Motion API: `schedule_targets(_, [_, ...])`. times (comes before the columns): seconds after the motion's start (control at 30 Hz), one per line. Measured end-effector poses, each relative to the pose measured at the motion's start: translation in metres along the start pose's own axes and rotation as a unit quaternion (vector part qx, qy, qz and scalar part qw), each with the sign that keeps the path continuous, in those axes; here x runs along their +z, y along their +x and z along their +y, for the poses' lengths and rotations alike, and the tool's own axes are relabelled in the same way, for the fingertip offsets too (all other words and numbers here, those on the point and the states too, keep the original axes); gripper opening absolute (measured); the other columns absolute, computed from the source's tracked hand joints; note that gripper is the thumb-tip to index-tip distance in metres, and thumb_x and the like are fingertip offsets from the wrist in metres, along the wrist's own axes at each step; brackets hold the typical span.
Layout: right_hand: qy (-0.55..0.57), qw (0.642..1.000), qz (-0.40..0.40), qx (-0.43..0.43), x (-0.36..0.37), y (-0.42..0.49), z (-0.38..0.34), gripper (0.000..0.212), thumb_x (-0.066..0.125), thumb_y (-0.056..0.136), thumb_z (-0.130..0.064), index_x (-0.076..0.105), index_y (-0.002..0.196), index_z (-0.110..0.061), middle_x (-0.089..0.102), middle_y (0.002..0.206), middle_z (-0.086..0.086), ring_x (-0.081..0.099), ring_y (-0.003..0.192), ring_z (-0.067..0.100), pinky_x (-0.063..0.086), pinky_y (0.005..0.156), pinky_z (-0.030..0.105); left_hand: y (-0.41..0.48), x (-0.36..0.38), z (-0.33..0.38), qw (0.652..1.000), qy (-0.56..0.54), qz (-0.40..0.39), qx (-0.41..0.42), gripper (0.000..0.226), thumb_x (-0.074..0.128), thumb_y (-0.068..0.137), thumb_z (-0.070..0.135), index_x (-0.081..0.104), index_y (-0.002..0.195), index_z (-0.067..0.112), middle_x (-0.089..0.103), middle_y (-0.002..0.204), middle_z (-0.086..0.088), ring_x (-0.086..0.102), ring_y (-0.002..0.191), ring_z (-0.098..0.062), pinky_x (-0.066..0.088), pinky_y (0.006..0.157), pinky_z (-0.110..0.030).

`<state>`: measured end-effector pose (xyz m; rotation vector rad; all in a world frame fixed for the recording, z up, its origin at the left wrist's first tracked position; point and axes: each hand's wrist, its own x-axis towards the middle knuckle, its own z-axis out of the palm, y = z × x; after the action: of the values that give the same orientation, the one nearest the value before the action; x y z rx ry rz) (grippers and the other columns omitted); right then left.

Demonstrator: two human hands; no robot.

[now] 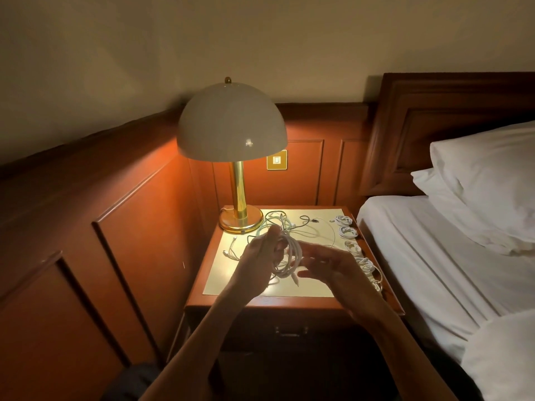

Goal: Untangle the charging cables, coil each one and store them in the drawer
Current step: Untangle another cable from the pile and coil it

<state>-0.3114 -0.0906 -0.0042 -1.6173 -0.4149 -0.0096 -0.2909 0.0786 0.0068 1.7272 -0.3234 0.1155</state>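
While both forearms reach up from the bottom of the view, the drawer (pixel 291 331) sits in shadow between them, its metal handle just under the front edge of the nightstand (pixel 289 306). Above the pale tabletop, the left hand (pixel 257 261) has its fingers curled round a white cable coil (pixel 289 256), holding the loops upright in the air with one plug end dangling below. The right hand (pixel 333 267) is just beside the coil, open, with its fingers spread and nearly straight; whether the fingertips touch the loops cannot be told.

Along the right edge of the tabletop lies a row of finished white bundles (pixel 348 231), one behind the other, running from near the front corner to the back. Left of the hands a loose white cable (pixel 231 250) lies flat. Further back a tangle (pixel 278 219) of pale greenish and white cables rests beside the lamp base, with a dark cable (pixel 308 219) stretching off to its right.

At the back left corner stands a lit lamp (pixel 231 123) with a brass stem and a cream dome shade. Behind it, a brass wall switch (pixel 277 160) is set in the wood panelling. To the right is a bed (pixel 434 256) with white sheets and pillows (pixel 486 180).
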Motion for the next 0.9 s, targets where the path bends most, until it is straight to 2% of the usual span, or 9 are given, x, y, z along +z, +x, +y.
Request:
schedule_targets(0.17, [-0.118, 0.989, 0.079, -0.039, -0.012, 0.002, 0.004, 0.009, 0.074, 0.087, -0.016, 0.078, 0.093, -0.021, 0.078, 0.085, -0.007, 0.073, 0.079, 0.01, 0.056, 0.074, 0.025, 0.003, -0.008, -0.002, 0.999, -0.003, -0.048, 0.024, 0.054, 0.033, 0.1, 0.055, 0.059, 0.056, 0.036, 0.049, 0.053, 0.016, 0.041, 0.055, -0.004, 0.034, 0.062, -0.027])
schedule_targets(0.23, [-0.177, 0.966, 0.167, -0.089, -0.018, 0.007, 0.002, 0.014, 0.076, 0.085, -0.019, 0.077, 0.094, -0.031, 0.077, 0.086, -0.014, 0.073, 0.078, 0.004, 0.057, 0.074, 0.018, 0.0, -0.01, 0.0, 0.995, 0.001, -0.097, 0.023, 0.054, 0.034, 0.099, 0.055, 0.056, 0.054, 0.036, 0.044, 0.053, 0.016, 0.035, 0.055, -0.006, 0.03, 0.058, -0.024])
schedule_targets(0.33, [-0.211, 0.941, 0.208, -0.161, -0.017, 0.014, 0.005, 0.015, 0.078, 0.083, -0.016, 0.077, 0.096, -0.022, 0.077, 0.088, -0.012, 0.073, 0.081, 0.001, 0.055, 0.074, 0.013, -0.005, -0.002, 0.003, 0.988, -0.006, -0.155, 0.023, 0.053, 0.035, 0.101, 0.055, 0.058, 0.056, 0.037, 0.044, 0.055, 0.016, 0.036, 0.055, -0.004, 0.032, 0.057, -0.02])
schedule_targets(0.4, [-0.18, 0.959, 0.175, -0.131, -0.008, 0.018, 0.012, 0.012, 0.077, 0.085, -0.012, 0.078, 0.094, -0.019, 0.077, 0.084, -0.011, 0.073, 0.078, 0.005, 0.054, 0.071, 0.015, -0.005, 0.006, 0.007, 0.993, -0.007, -0.111, 0.042, 0.051, 0.034, 0.104, 0.041, 0.061, 0.061, 0.035, 0.051, 0.057, 0.016, 0.046, 0.055, -0.002, 0.039, 0.059, -0.018])
schedule_targets(0.47, [-0.097, 0.985, 0.117, -0.078, 0.002, 0.018, 0.016, 0.015, 0.071, 0.087, -0.002, 0.078, 0.095, -0.012, 0.078, 0.086, -0.004, 0.074, 0.082, 0.013, 0.056, 0.074, 0.019, 0.0, 0.007, 0.008, 0.99, 0.077, -0.012, 0.119, 0.043, 0.032, 0.104, 0.042, 0.064, 0.078, 0.031, 0.065, 0.069, 0.015, 0.064, 0.065, -0.002, 0.05, 0.065, -0.017])
schedule_targets(0.57, [0.049, 0.998, 0.031, 0.0, 0.008, 0.016, 0.016, 0.028, 0.055, 0.091, 0.012, 0.075, 0.106, -0.001, 0.077, 0.103, 0.011, 0.072, 0.1, 0.026, 0.059, 0.088, 0.035, 0.008, 0.003, 0.003, 0.947, 0.233, 0.078, 0.208, 0.051, 0.026, 0.102, 0.049, 0.065, 0.094, 0.017, 0.068, 0.079, 0.01, 0.065, 0.066, 0.006, 0.05, 0.064, -0.007])
schedule_targets(0.7, [0.227, 0.969, -0.004, 0.101, 0.009, 0.018, 0.011, 0.03, 0.052, 0.093, -0.012, 0.069, 0.112, 0.003, 0.069, 0.122, 0.017, 0.063, 0.118, 0.033, 0.049, 0.103, 0.048, 0.009, -0.001, 0.008, 0.92, 0.278, 0.107, 0.253, 0.062, 0.022, 0.1, 0.051, 0.068, 0.097, 0.01, 0.058, 0.076, 0.017, 0.055, 0.053, 0.009, 0.041, 0.056, 0.003])
schedule_targets(0.8, [0.161, 0.981, 0.028, 0.109, 0.012, 0.023, 0.007, 0.028, 0.07, 0.087, -0.037, 0.077, 0.098, -0.012, 0.074, 0.113, 0.008, 0.065, 0.115, 0.026, 0.047, 0.099, 0.042, 0.011, -0.008, 0.009, 0.889, 0.339, 0.098, 0.291, 0.06, 0.027, 0.096, 0.048, 0.068, 0.098, 0.005, 0.059, 0.069, 0.01, 0.055, 0.048, -0.002, 0.035, 0.051, 0.0])
schedule_targets(0.9, [0.107, 0.986, 0.054, 0.119, 0.017, 0.029, 0.003, 0.033, 0.069, 0.083, -0.038, 0.076, 0.101, -0.011, 0.076, 0.105, 0.004, 0.066, 0.109, 0.022, 0.048, 0.094, 0.036, 0.014, -0.014, 0.003, 0.85, 0.429, 0.086, 0.292, 0.038, 0.05, 0.085, 0.028, 0.071, 0.1, 0.001, 0.071, 0.071, -0.004, 0.069, 0.053, -0.016, 0.04, 0.058, -0.008])
